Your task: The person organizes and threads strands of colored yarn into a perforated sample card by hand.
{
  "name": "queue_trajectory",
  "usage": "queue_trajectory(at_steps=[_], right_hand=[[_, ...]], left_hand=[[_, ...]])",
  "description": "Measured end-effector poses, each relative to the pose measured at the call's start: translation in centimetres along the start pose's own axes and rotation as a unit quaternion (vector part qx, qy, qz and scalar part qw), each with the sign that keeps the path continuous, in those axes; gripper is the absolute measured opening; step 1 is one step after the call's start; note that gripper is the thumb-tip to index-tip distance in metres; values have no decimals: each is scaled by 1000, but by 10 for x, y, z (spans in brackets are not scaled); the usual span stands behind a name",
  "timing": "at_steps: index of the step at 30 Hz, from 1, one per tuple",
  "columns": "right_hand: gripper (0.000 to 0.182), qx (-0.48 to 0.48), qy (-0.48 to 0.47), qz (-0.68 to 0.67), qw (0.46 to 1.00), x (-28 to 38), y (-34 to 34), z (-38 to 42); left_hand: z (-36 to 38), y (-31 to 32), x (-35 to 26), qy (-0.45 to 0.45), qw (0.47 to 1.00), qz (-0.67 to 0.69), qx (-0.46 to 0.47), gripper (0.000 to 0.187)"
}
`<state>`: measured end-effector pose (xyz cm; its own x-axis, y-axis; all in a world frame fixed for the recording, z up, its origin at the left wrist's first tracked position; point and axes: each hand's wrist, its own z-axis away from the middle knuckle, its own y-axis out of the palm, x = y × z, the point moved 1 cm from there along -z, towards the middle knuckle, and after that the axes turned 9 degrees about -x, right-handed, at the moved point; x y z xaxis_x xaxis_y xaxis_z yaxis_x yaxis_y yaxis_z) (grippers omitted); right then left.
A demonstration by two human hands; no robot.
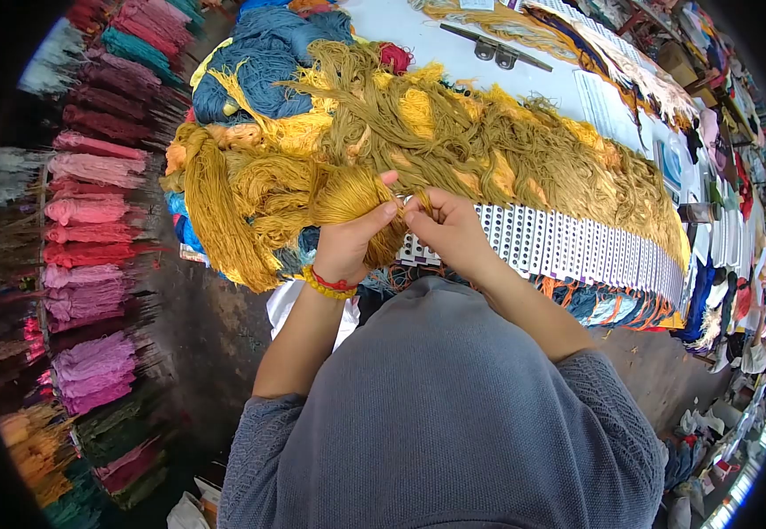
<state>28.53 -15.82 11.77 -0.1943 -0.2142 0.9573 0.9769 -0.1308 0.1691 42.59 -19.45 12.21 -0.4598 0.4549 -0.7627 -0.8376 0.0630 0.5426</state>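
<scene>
Guessing this gold yarn bundle (344, 196) is light, floppy, snag-prone; gathered end's the best grip. It's by the tabletop's (537, 79) near-left corner, left hand's (346, 247) fingers curled round it, right hand's (452, 236) pinched shut on strands (437, 212).

gold skein (345, 196): fine thread, silky sheen; olive yarn (493, 145): duller, rough fibre; blue yarn (264, 66): matt; punched strips (552, 242): smooth, card or plastic, can't tell which; black bar (496, 47): looks like metal; grey garment (436, 397): matt textured cloth
</scene>
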Motion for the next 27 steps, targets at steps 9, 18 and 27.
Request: queue_trajectory(at_steps=[9,18,27], right_hand=[[8,-29,17,-53,998,4,5,1],[8,-41,-11,4,999,-6,6,-3],[6,-60,17,-87,994,-2,15,-3]], left_hand=[[-2,-2,-3,5,1000,-20,12,34],[-2,-1,-2,73,994,-75,30,31],[-7,-8,-4,116,981,-150,38,33]])
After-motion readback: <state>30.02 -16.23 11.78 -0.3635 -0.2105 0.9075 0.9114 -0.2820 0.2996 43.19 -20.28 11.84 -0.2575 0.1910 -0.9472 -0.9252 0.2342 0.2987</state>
